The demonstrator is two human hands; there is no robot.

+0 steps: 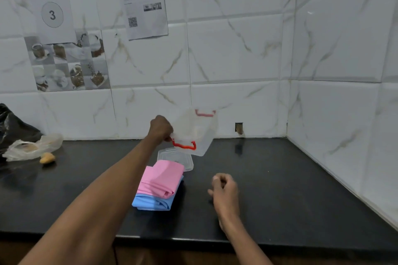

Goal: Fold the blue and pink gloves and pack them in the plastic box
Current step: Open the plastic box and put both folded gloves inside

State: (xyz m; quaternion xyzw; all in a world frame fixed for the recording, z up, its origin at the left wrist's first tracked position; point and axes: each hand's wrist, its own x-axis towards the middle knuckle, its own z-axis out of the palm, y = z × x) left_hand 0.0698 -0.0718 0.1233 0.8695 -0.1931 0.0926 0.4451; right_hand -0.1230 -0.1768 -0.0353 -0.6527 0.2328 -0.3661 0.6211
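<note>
Left hand [161, 128] grips raised plastic box [195, 130]; pink glove [163, 178] over blue glove [150, 202] just left of right hand [225, 191], fingers loosely curled, empty.

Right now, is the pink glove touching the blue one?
Touching. The head view shows the folded pink glove lying on the blue glove with no gap.
</note>
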